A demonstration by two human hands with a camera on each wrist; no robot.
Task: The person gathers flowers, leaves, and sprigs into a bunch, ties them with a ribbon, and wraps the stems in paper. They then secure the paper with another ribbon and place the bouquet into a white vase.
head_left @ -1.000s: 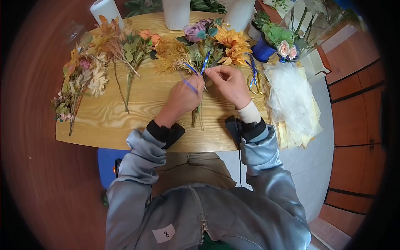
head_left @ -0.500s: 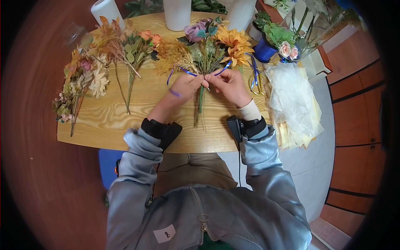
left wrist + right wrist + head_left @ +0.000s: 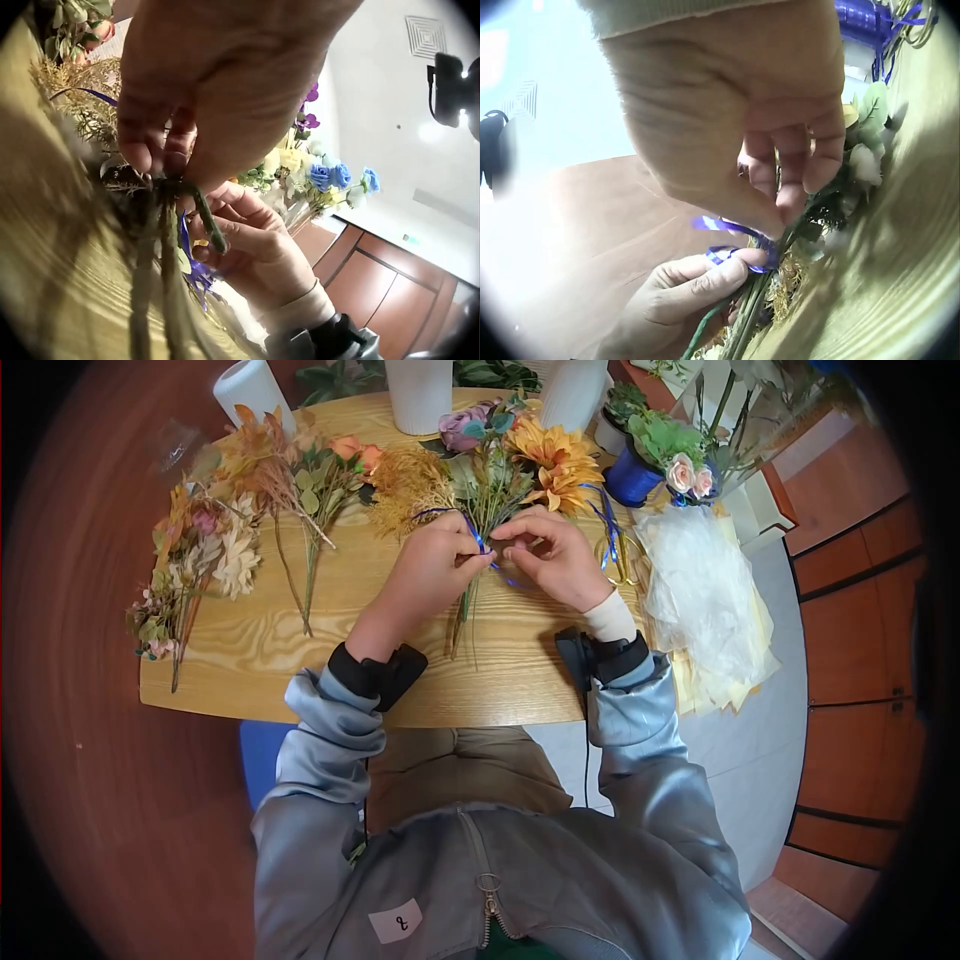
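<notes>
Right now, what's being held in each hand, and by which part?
Left hand: the bouquet, by its stems, at the blue ribbon. Right hand: can't tell whether it pinches the ribbon.

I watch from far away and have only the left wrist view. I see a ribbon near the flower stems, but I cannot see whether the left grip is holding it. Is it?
Observer: Yes, it appears so. In the right wrist view, the left grip pinches the blue ribbon against the stems.
Operator: Thank you, this is clear. Is there also some cutting tool on the table?
Observer: Yes. The head view shows what look like gold-handled scissors on the table, just to the right of the right grip.
</notes>
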